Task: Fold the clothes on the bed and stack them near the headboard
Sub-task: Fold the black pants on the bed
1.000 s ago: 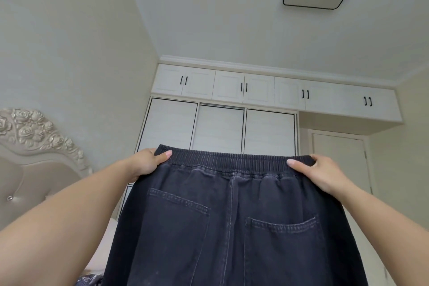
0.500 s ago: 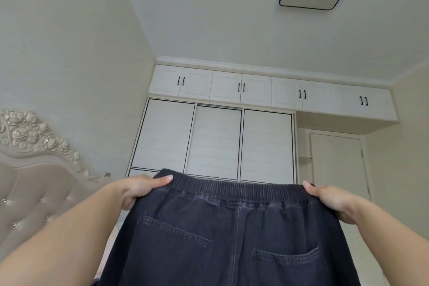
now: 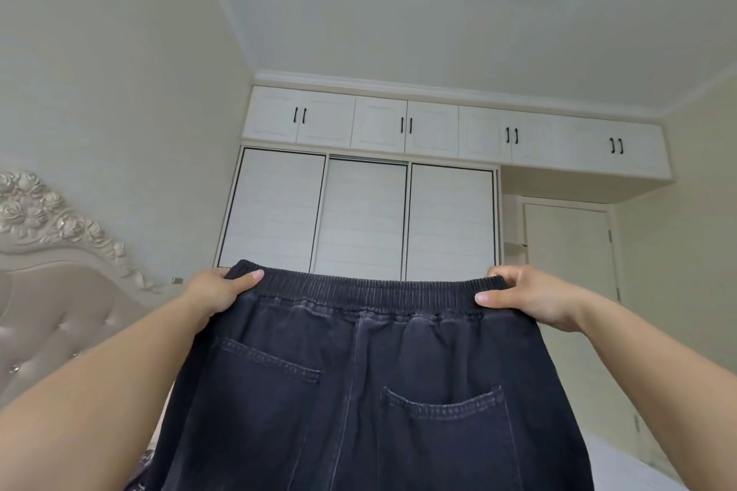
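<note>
The headboard (image 3: pixel 48 291) sits at 9 o'clock; no stack shows there, so judging from this view the folding has hardly begun. The left hand (image 3: pixel 215 293) pinches the waistband's left corner, thumb on the near face. The dark jeans (image 3: pixel 359 391) hang in the air in front of the wardrobe (image 3: pixel 359 211), back pockets facing the camera, still unfolded: waistband level at 12 o'clock, long axis dropping toward 6 o'clock. The right hand (image 3: pixel 534 297) clamps the right corner. 1 garment is in hand; others cannot be counted.
</note>
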